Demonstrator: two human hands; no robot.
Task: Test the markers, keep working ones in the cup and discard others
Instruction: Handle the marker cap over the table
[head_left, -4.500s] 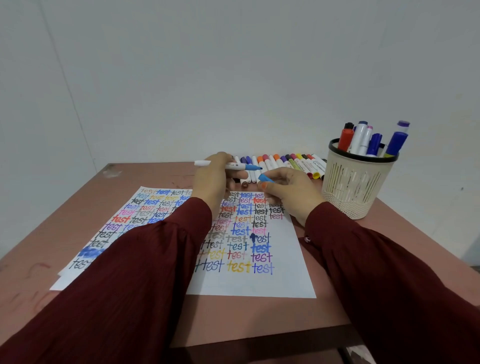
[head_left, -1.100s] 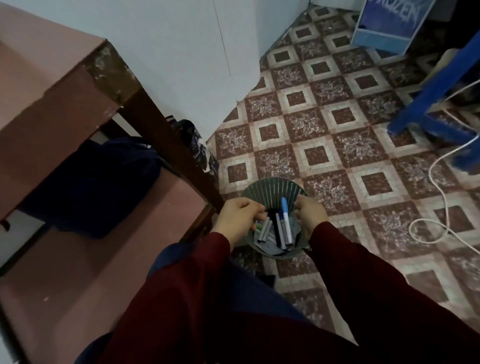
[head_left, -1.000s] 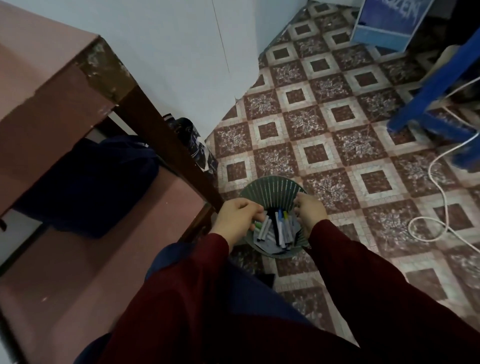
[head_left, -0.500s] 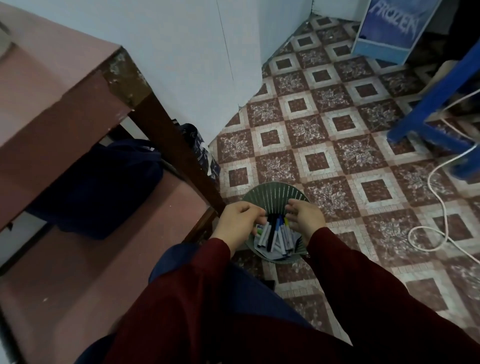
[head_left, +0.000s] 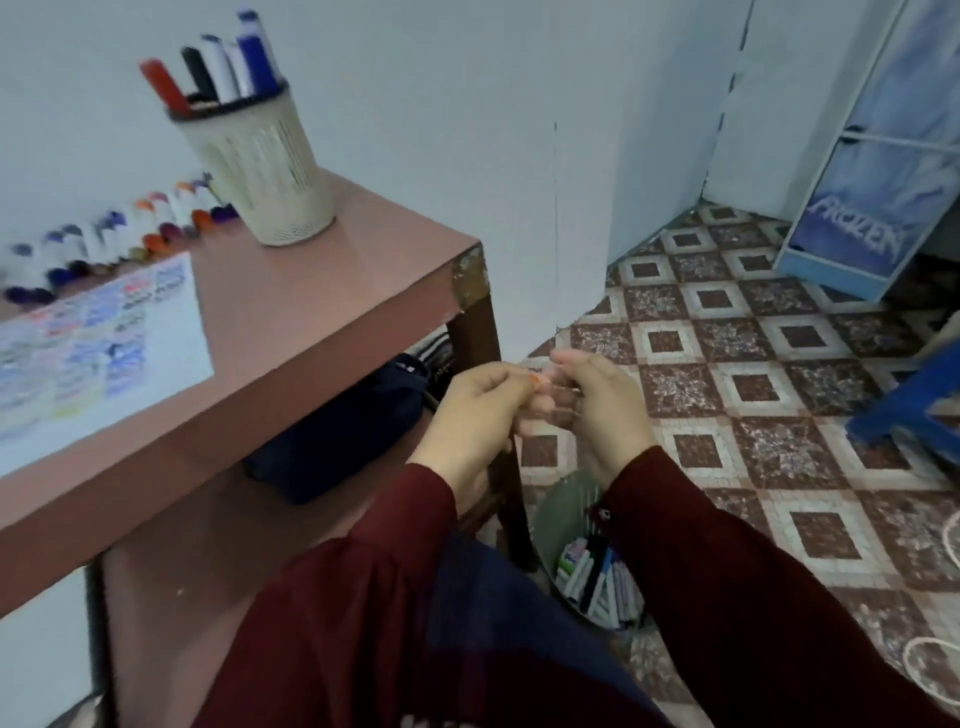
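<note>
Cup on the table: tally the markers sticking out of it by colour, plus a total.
Red marker: 1
Black marker: 1
White-barrelled markers: 2
Blue marker: 1
Total showing above the rim of the cup: 5. The frame is blurred, so any marker hidden behind these is not counted.
</note>
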